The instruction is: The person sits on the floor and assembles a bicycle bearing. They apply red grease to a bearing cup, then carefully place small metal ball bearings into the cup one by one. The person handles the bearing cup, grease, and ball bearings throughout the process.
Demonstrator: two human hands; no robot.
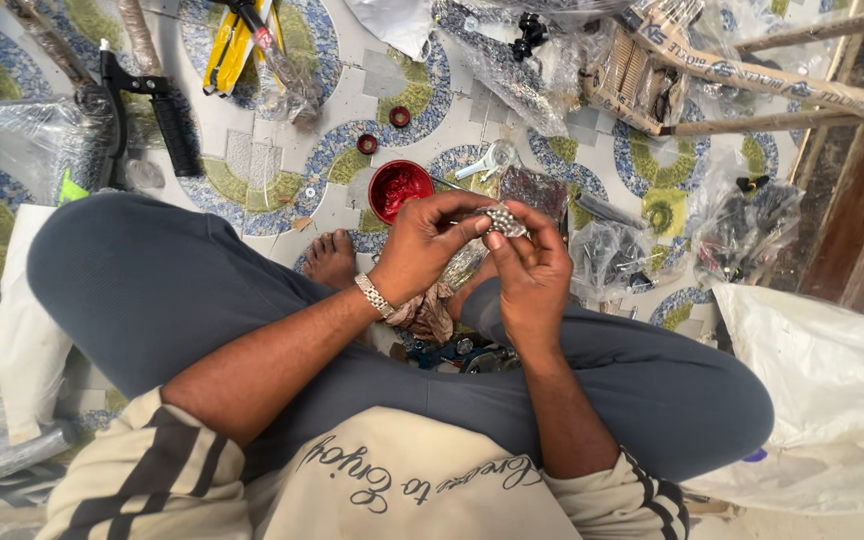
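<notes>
I sit cross-legged on a patterned tile floor (pixel 252 150). My left hand (pixel 422 245), with a metal bracelet at the wrist, and my right hand (pixel 527 270) meet above my lap. Together they pinch a small silvery metal part (pixel 504 220) that looks like a ring of bearing balls. Just beyond the hands stands an open red tub (pixel 399 188) of red grease. A stained rag (pixel 430 312) lies under my left wrist. Dark metal parts (pixel 462 352) rest between my legs.
Two small red caps (pixel 399 117) lie on the floor past the tub. A black handlebar grip (pixel 174 132) and wrapped bicycle parts lie at the left, a yellow tool (pixel 232 45) at the top, plastic bags of parts (pixel 752 215) at the right, and a white sack (pixel 822 360) by my right knee.
</notes>
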